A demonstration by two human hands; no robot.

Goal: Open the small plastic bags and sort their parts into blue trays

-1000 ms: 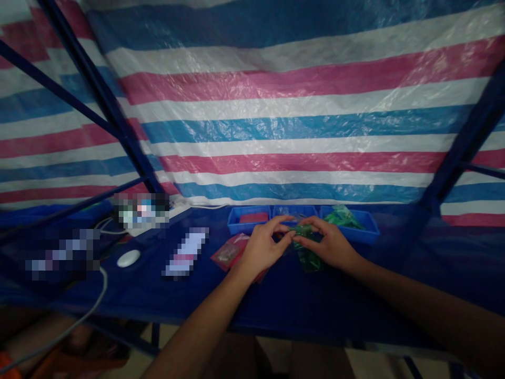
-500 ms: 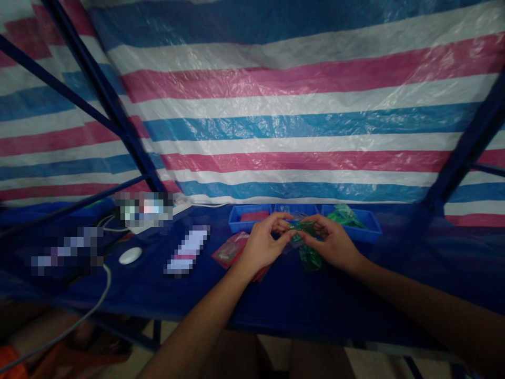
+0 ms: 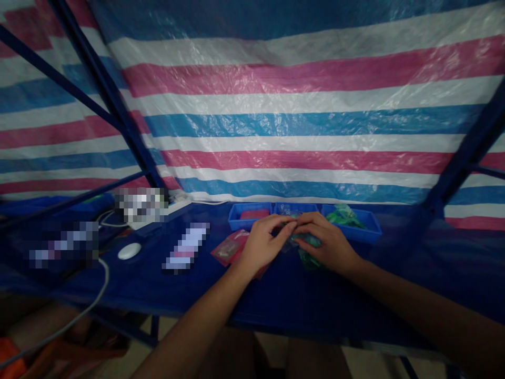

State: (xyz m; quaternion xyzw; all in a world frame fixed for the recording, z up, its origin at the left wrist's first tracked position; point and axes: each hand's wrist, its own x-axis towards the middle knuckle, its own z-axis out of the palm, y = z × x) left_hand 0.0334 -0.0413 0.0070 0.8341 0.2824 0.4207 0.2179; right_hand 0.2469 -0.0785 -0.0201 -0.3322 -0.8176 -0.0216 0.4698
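Observation:
My left hand (image 3: 262, 243) and my right hand (image 3: 329, 243) meet fingertip to fingertip over the blue table (image 3: 276, 300), both pinched on a small green plastic bag (image 3: 307, 241). More green bags (image 3: 306, 259) lie under my right hand. Red bags (image 3: 228, 249) lie just left of my left hand. Behind my hands stand three blue trays: the left tray (image 3: 250, 215) holds red bags, the middle tray (image 3: 294, 208) holds clear ones, and the right tray (image 3: 355, 220) holds green ones.
A white mouse (image 3: 129, 250) with a grey cable (image 3: 79, 310) lies at the left. A white power strip (image 3: 177, 204) runs along the back. A striped plastic tarp (image 3: 276, 116) hangs behind, with dark blue frame poles (image 3: 98, 84) at both sides.
My hands lifted the green bag slightly, then lowered it and closed together; my fingertips now touch over it. The view shifted a little.

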